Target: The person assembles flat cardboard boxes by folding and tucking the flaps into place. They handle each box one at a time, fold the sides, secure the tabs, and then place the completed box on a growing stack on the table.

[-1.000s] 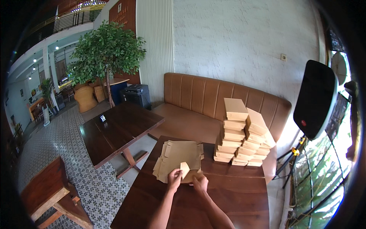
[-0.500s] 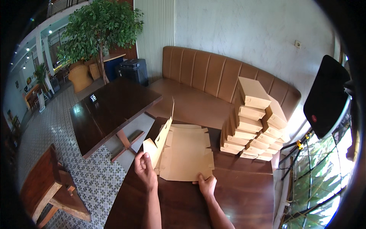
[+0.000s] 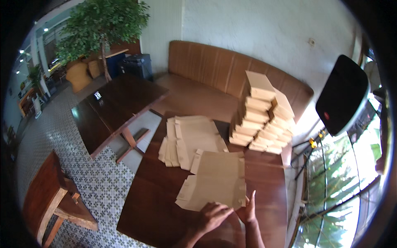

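Observation:
A flat, unfolded brown cardboard box blank (image 3: 219, 175) lies at an angle in front of me, its tabbed side flap turned to the left. My left hand (image 3: 215, 215) is closed at the blank's near edge, its bent fingers pointing right. At the near right corner is my right hand (image 3: 248, 211), its thumb raised and its other fingers partly hidden around the corner. Both hands are close together and slightly blurred. Behind the blank lies a pile of more flat blanks (image 3: 198, 134), partly overlapped by it.
Folded cardboard boxes (image 3: 261, 93) stand in tall stacks at the far right of the dark wooden table (image 3: 153, 206). Beyond is a brown bench (image 3: 206, 62). A second table (image 3: 120, 99) and a wooden chair (image 3: 45, 194) stand left. A black speaker (image 3: 343, 95) on a stand is at right.
One blank has come nearer and to the right, away from the pile, and its raised panel is now flat. Both hands moved right and closer together. The view has shifted.

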Demonstrator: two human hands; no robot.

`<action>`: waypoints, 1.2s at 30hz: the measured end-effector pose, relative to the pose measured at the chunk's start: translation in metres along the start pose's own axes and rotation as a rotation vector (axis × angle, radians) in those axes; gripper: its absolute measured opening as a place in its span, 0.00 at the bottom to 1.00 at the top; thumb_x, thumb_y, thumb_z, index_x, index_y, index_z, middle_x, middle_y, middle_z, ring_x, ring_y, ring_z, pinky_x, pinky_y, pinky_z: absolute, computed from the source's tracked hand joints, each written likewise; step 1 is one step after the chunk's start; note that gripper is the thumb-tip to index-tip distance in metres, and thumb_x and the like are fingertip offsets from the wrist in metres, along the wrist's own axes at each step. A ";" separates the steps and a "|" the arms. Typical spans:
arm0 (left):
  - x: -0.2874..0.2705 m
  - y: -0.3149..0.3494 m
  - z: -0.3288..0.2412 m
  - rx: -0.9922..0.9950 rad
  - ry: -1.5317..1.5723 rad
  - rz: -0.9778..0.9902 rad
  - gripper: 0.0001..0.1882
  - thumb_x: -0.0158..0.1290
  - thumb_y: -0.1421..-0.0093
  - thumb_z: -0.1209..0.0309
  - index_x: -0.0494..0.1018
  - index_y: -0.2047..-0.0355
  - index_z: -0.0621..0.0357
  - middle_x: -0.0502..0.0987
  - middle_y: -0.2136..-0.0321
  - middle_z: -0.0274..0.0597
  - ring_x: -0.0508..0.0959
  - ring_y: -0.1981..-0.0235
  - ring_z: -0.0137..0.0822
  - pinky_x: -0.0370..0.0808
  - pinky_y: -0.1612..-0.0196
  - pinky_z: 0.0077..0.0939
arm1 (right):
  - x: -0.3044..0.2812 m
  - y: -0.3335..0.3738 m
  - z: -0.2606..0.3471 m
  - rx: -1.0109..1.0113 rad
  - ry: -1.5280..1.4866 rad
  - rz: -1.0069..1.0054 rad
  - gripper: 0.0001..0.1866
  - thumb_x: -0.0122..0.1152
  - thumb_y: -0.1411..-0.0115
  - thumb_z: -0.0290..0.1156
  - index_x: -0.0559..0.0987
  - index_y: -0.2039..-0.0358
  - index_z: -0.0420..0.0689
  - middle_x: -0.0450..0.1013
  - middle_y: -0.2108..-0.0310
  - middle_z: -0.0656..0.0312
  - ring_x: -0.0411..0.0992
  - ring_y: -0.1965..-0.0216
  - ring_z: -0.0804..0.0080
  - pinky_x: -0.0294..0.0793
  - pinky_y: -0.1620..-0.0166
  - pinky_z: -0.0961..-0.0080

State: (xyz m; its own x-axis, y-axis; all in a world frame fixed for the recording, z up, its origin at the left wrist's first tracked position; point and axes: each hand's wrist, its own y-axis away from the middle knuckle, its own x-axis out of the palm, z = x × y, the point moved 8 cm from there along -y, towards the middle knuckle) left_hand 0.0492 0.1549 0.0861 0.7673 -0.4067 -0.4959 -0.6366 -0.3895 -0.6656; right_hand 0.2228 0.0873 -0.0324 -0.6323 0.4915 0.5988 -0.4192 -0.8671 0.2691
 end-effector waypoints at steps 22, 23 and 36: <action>0.103 0.016 0.012 -0.106 -0.140 0.255 0.16 0.62 0.36 0.68 0.78 0.49 0.59 0.80 0.47 0.46 0.77 0.43 0.50 0.74 0.41 0.48 | -0.108 0.085 0.085 -0.511 1.546 -0.636 0.22 0.77 0.45 0.43 0.84 0.56 0.42 0.79 0.54 0.48 0.75 0.48 0.47 0.74 0.43 0.51; 0.112 0.005 0.020 -0.116 -0.132 0.264 0.16 0.62 0.36 0.68 0.78 0.49 0.59 0.80 0.47 0.47 0.77 0.43 0.50 0.74 0.41 0.48 | -0.114 0.064 0.086 -0.383 1.478 -0.593 0.23 0.78 0.45 0.45 0.84 0.55 0.43 0.78 0.51 0.47 0.74 0.46 0.47 0.74 0.42 0.50; 0.168 -0.029 0.035 0.006 -0.223 0.244 0.27 0.58 0.35 0.71 0.74 0.35 0.54 0.77 0.41 0.41 0.79 0.50 0.47 0.79 0.46 0.43 | -0.050 0.059 0.046 -0.628 1.761 -0.438 0.31 0.66 0.36 0.41 0.74 0.33 0.45 0.67 0.34 0.47 0.64 0.34 0.48 0.63 0.34 0.47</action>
State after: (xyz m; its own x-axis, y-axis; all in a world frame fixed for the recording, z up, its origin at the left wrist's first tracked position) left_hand 0.1986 0.1269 0.0025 0.5908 -0.2966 -0.7504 -0.8037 -0.2979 -0.5151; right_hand 0.2597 0.0077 -0.0124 -0.1121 0.4992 -0.8592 -0.5935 -0.7271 -0.3450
